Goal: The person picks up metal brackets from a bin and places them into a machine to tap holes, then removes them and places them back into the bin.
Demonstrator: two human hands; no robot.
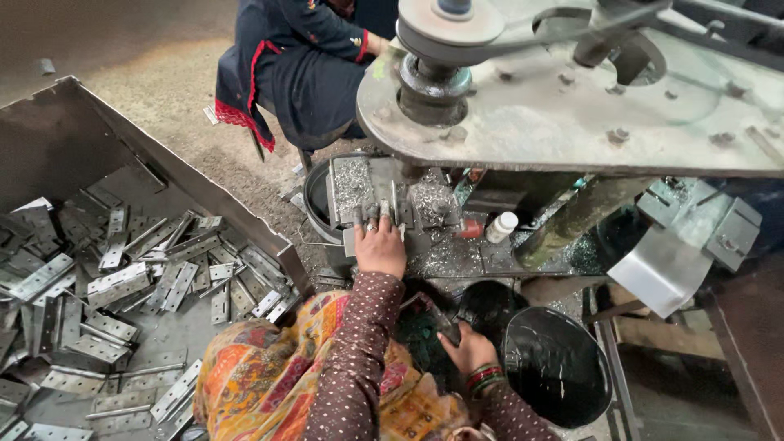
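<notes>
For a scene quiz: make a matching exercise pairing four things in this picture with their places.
Things:
1. left hand
2. right hand
3. metal hinges
4. small white bottle

Places:
A. heaped in the big metal bin on the left
B. standing on the machine bed amid metal shavings
C. pressing a workpiece on the machine bed
D. low down, gripping a dark lever beside the black tub

Pairs: 1-C, 2-D, 3-A, 4-B

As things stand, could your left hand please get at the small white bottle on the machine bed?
Probably yes. The left hand rests on the metal pieces at the machine bed, and the white bottle stands close to its right with only metal shavings between them, nothing blocking.
</notes>
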